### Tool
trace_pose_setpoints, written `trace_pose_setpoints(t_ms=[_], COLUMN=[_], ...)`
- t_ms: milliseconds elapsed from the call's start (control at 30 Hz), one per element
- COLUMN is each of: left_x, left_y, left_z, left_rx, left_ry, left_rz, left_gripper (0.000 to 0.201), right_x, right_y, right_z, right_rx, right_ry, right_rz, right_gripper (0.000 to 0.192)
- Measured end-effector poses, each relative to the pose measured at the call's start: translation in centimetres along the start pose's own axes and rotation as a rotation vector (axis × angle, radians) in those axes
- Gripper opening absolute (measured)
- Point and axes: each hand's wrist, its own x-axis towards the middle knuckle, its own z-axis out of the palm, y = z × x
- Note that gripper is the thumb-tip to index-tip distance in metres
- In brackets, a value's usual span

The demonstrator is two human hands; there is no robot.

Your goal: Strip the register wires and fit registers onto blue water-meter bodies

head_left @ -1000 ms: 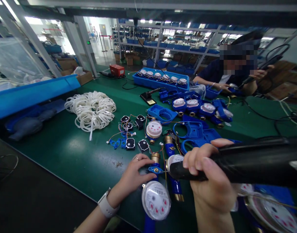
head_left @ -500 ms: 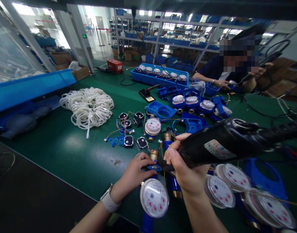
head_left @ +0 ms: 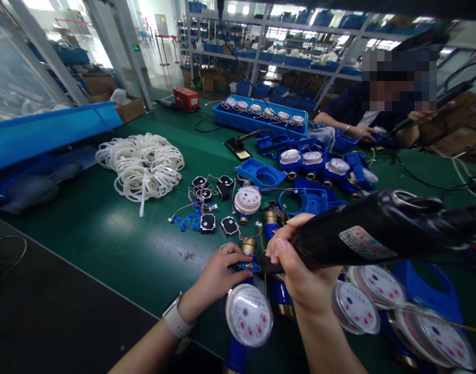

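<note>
My right hand (head_left: 306, 275) is wrapped round a black electric screwdriver (head_left: 339, 236) with a label and a cable. The tool lies almost level, its dark nose against a small blue plastic bracket (head_left: 250, 266). Thumb and fingers of my left hand (head_left: 218, 270) close on that bracket from the left, pressing it on the blue pipe body of a water meter, just below a brass end. This meter's round dial (head_left: 249, 315), white with red pointers, faces up nearer to me. A second blue pipe body (head_left: 281, 296) lies partly behind my right hand.
Several black square modules (head_left: 207, 223) with wires, loose screws (head_left: 188, 256) and a coil bundle of white rings (head_left: 144, 166) lie leftward. More water meters (head_left: 378, 283) crowd the right. Behind stand a blue tray (head_left: 261, 124) of meters and a co-worker's hand (head_left: 362, 133).
The view has turned slightly, so the bench things sit a little further right. Both hands keep their hold on the bracket and the screwdriver, with almost no other movement.
</note>
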Motion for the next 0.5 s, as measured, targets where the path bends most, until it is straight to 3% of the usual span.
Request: trace_pose_setpoints(t_ms=[500], left_x=[0.12], left_y=[-0.23], left_z=[0.08], left_rx=[-0.008], left_ry=[0.002], left_rz=[0.005], left_gripper=[0.021], right_x=[0.0], right_y=[0.21], right_z=[0.23], right_rx=[0.01], right_ry=[-0.005], right_rz=[-0.043], right_gripper=[0.026])
